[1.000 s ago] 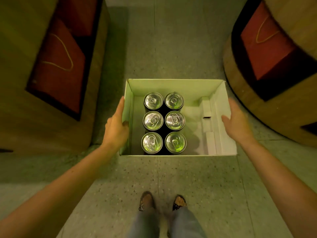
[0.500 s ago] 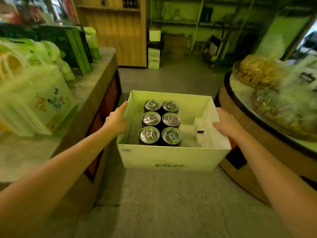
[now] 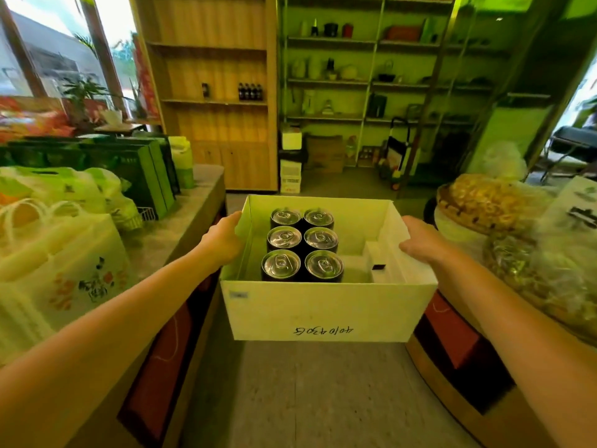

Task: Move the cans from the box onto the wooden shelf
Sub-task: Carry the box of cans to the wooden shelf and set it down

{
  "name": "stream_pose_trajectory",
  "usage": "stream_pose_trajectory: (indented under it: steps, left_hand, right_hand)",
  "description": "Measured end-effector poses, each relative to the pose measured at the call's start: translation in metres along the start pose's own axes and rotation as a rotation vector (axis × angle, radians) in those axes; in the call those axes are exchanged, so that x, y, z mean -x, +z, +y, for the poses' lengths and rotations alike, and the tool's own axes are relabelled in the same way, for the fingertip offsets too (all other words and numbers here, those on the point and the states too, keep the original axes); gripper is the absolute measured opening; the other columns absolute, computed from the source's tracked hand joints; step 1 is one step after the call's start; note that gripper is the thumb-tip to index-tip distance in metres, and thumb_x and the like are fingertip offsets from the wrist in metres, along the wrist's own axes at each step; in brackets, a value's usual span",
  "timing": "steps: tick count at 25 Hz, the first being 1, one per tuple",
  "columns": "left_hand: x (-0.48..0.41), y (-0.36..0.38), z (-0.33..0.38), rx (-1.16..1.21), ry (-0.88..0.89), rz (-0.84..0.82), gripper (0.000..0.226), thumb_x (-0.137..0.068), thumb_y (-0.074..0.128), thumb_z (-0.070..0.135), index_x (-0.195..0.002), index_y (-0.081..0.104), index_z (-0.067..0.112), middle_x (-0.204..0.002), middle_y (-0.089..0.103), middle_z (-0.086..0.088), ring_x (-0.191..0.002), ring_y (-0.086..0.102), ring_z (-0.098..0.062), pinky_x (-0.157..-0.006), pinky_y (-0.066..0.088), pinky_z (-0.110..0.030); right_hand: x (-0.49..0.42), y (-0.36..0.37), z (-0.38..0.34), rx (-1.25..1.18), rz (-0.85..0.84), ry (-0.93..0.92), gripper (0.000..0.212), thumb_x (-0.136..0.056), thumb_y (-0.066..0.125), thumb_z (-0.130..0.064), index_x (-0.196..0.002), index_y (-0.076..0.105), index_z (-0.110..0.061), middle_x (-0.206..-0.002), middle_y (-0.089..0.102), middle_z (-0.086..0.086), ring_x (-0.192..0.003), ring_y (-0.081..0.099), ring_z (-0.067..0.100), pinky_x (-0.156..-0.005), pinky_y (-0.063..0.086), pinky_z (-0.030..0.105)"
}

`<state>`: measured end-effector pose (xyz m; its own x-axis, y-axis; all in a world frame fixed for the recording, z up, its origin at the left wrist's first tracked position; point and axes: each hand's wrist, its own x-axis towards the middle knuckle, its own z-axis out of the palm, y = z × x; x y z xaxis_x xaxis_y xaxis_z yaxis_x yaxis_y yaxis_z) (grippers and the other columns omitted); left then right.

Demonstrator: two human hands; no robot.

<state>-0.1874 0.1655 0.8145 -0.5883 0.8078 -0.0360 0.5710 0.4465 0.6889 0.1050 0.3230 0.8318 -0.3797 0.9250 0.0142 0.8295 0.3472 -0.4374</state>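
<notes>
Upright in two rows of three, six cans point(image 3: 303, 244) stand packed against the left side of an open white box point(image 3: 323, 312), their silver tops up; the box's right part holds only a folded cardboard insert point(image 3: 379, 263). Off the floor, the box hangs between both hands in the aisle: the left hand point(image 3: 223, 240) is clasped on its left wall, the right hand point(image 3: 423, 242) on its right wall. A counter point(image 3: 193, 202) with bags point(image 3: 64, 253) lies to the left, a round stand point(image 3: 458, 392) with wrapped goods to the right. Well beyond the box rises the wooden shelf point(image 3: 213, 101), carrying a few dark bottles point(image 3: 250, 91).
</notes>
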Motion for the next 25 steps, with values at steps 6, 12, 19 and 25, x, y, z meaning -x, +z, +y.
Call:
stream_pose_trajectory:
  steps: [6,12,19,25]
  left_hand:
    - [-0.136,0.018,0.026,0.003,-0.028,0.078,0.077,-0.084,0.045,-0.013,-0.146,0.02,0.026,-0.146,0.038,-0.014,-0.07,0.056,-0.015,-0.064,0.053,-0.034]
    - [-0.286,0.016,0.074,0.04,-0.067,0.196,0.073,-0.085,0.045,-0.013,-0.145,0.024,0.023,-0.142,0.042,-0.015,-0.067,0.051,-0.017,-0.071,0.055,-0.042]
    - [-0.486,0.008,0.072,0.027,-0.102,0.225,0.071,-0.085,0.046,-0.013,-0.145,0.023,0.019,-0.147,0.037,-0.015,-0.122,0.049,-0.033,-0.083,0.048,-0.033]
    - [-0.694,-0.016,0.053,0.026,-0.048,0.205,0.074,-0.083,0.046,-0.014,-0.145,0.022,0.019,-0.148,0.033,-0.015,-0.121,0.05,-0.036,-0.078,0.051,-0.034]
  right_hand:
    - [-0.155,0.002,-0.003,0.011,-0.023,-0.04,0.049,-0.088,0.046,0.0,-0.134,0.036,-0.011,-0.126,0.054,0.016,-0.109,0.055,0.032,-0.086,0.047,0.04]
    - [-0.344,-0.015,-0.032,0.038,-0.024,-0.136,0.049,-0.088,0.047,0.001,-0.134,0.035,-0.011,-0.124,0.054,0.017,-0.105,0.056,0.033,-0.083,0.049,0.042]
    - [-0.547,0.01,-0.082,0.039,-0.063,-0.208,0.046,-0.088,0.047,0.001,-0.131,0.039,-0.01,-0.125,0.054,0.017,-0.107,0.055,0.032,-0.083,0.047,0.039]
    - [-0.731,0.053,-0.142,-0.002,-0.042,-0.183,0.045,-0.088,0.046,0.001,-0.132,0.039,-0.01,-0.126,0.054,0.017,-0.107,0.055,0.033,-0.08,0.047,0.038]
